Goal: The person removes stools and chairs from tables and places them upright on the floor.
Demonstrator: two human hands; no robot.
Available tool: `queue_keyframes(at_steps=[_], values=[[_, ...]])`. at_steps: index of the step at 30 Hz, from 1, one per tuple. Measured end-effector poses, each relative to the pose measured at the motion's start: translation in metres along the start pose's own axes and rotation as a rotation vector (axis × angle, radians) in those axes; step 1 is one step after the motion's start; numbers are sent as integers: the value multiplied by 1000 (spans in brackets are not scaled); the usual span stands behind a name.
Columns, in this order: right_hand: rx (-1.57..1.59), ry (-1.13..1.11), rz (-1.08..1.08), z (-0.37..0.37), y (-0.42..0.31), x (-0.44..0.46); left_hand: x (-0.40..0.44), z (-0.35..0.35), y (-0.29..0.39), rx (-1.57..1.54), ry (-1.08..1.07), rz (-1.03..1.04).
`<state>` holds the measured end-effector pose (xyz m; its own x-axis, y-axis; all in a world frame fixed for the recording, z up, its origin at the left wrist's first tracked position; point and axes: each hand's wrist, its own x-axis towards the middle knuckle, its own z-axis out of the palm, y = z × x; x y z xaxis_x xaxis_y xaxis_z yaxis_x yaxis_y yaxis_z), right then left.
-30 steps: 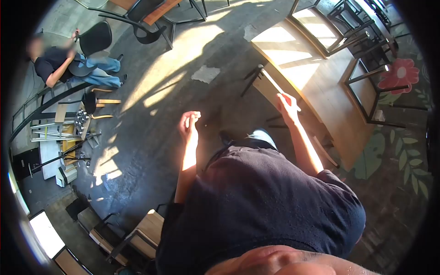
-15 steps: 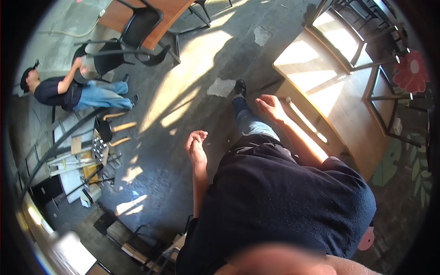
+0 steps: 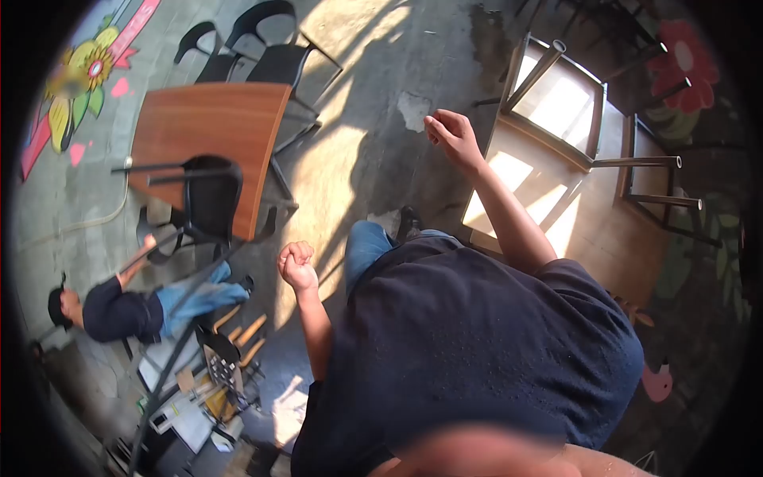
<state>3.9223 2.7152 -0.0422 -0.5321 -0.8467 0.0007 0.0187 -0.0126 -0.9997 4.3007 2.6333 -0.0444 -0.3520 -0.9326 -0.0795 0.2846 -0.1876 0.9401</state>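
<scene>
My left hand (image 3: 297,265) is closed in a loose fist in front of my body, with nothing visible in it, above the sunlit floor. My right hand (image 3: 454,140) reaches further forward with its fingers curled in, and nothing shows in it either. It is beside the near edge of a light wooden table (image 3: 608,226), not touching it. Upturned chairs or stools with metal legs (image 3: 556,99) rest on that table.
A reddish-brown table (image 3: 211,119) with black chairs (image 3: 213,199) stands at the left. Below it, a person in a dark shirt (image 3: 119,310) is beside a pile of boards and stools (image 3: 226,362). A black shoe (image 3: 408,220) of mine shows on the floor.
The view has turned and moved forward, bringing the reddish table fully into sight. My right hand has left the light table's edge, reached forward, and its fingers have curled. My left hand has closed more tightly.
</scene>
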Motion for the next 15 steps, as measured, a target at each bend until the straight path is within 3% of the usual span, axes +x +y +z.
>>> queue_keyframes(at_steps=[8,15], values=[[103,194,127,-10,37,95,203,46,-49,-3,-244,-133],[78,334,151,-21,24,213,444,165,-19,76,-677,-84]])
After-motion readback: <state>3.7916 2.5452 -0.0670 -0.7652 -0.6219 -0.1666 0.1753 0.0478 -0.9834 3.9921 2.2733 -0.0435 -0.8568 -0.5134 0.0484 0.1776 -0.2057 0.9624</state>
